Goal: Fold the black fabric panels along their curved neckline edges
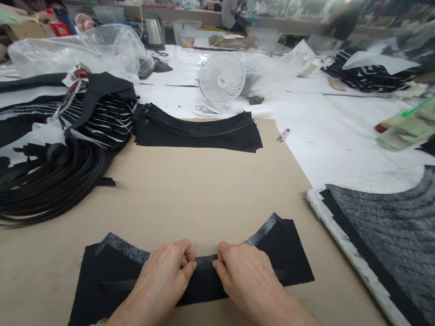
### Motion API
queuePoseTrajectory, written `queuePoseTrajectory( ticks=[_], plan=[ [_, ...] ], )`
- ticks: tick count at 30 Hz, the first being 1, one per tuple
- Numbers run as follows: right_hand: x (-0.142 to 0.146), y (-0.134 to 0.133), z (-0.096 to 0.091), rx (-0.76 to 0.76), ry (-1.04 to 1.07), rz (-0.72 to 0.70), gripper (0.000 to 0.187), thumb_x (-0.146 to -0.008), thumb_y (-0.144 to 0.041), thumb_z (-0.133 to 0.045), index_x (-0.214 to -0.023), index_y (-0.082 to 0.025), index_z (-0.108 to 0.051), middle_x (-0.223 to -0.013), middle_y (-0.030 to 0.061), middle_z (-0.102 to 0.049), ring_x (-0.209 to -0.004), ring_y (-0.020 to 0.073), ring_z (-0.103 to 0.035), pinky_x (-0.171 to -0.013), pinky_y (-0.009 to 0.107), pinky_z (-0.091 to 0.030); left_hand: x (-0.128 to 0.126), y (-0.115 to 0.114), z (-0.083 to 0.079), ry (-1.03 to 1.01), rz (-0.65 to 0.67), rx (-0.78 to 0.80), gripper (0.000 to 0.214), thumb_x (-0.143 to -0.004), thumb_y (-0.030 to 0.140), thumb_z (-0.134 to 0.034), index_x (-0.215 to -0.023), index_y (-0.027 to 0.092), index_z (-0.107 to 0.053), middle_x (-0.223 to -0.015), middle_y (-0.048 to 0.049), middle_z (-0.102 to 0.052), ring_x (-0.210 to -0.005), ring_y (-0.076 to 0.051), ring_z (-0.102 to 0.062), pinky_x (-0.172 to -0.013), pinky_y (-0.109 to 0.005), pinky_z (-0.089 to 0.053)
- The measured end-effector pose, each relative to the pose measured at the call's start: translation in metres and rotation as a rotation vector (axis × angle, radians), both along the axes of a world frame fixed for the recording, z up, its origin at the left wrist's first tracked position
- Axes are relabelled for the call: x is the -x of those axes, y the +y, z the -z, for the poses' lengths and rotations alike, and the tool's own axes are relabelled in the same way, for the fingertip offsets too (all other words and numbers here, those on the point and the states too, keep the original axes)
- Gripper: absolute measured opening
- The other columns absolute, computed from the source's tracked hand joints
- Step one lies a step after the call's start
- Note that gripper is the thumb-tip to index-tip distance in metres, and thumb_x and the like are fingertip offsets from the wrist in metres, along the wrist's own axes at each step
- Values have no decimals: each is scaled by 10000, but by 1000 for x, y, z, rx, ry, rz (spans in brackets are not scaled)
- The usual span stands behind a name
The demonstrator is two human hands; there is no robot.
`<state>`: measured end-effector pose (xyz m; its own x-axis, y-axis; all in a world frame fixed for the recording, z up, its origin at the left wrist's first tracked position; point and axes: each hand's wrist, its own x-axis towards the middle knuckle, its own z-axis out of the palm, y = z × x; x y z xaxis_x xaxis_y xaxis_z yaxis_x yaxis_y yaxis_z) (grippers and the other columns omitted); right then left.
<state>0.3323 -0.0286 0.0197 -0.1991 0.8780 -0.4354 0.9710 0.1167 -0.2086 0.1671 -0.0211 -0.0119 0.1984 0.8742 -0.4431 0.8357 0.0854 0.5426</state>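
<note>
A curved black fabric piece (286,252) with a grey inner edge lies on the brown paper (196,187) near the table's front. My left hand (162,279) pinches its upper edge at the middle, fingers closed. My right hand (243,279) pinches the same edge just to the right, almost touching the left hand. A thin black strip (117,284) lies across the fabric under my left wrist.
A stack of curved black pieces (198,129) sits further back. A bundle of black strips (31,182) and striped fabric (104,116) lie left. A stack of grey curved pieces (410,229) is at the right. A white fan (221,80), plastic bags and people stand behind.
</note>
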Motion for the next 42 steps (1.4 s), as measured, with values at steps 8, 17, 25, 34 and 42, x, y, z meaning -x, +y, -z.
queuePoseTrajectory(
  ticks=[8, 17, 25, 34, 42],
  plan=[
    [-4, -3, -1, -19, -3, -7, 197, -921, -248, -468, -926, -155, -642, -800, 130, -714, -775, 273, -703, -655, 319, -478, -4, -8, -6, 133, 45, -40, 73, -850, 160, -511, -812, 220, -495, -638, 49, -565, -606, -150, -550, -598, -248, -298],
    [-8, 3, -16, 19, 6, -41, 228, -918, -275, -507, -937, -122, -674, -833, 165, -716, -796, 255, -700, -670, 296, -486, 2, -23, 18, 33, 289, -692, 151, -869, 114, -450, -918, 215, -551, -931, -34, -612, -872, -206, -592, -733, -343, -456],
    [-14, 3, -19, -10, 20, -37, 212, -892, -280, -547, -911, -129, -695, -836, 146, -726, -786, 260, -702, -634, 289, -468, 8, -36, 44, -41, 647, -1057, 500, -839, -4, -344, -1305, 98, -491, -1062, -106, -666, -1000, -180, -611, -899, -291, -510],
    [-78, 19, -20, 13, 87, -72, 174, -829, -328, -609, -804, -182, -700, -769, 62, -717, -788, 224, -670, -650, 275, -382, 9, -42, 57, 142, 694, -1059, 615, -793, 15, -383, -1402, 94, -407, -1063, -87, -656, -956, -190, -597, -879, -285, -511],
    [-85, 22, -21, 7, 78, -58, 184, -847, -258, -551, -776, -178, -701, -771, 67, -715, -788, 222, -655, -696, 292, -360, 0, -46, 64, 203, 637, -1049, 694, -762, 8, -400, -1438, 161, -362, -1002, -61, -639, -892, -199, -569, -854, -330, -490]
  ],
)
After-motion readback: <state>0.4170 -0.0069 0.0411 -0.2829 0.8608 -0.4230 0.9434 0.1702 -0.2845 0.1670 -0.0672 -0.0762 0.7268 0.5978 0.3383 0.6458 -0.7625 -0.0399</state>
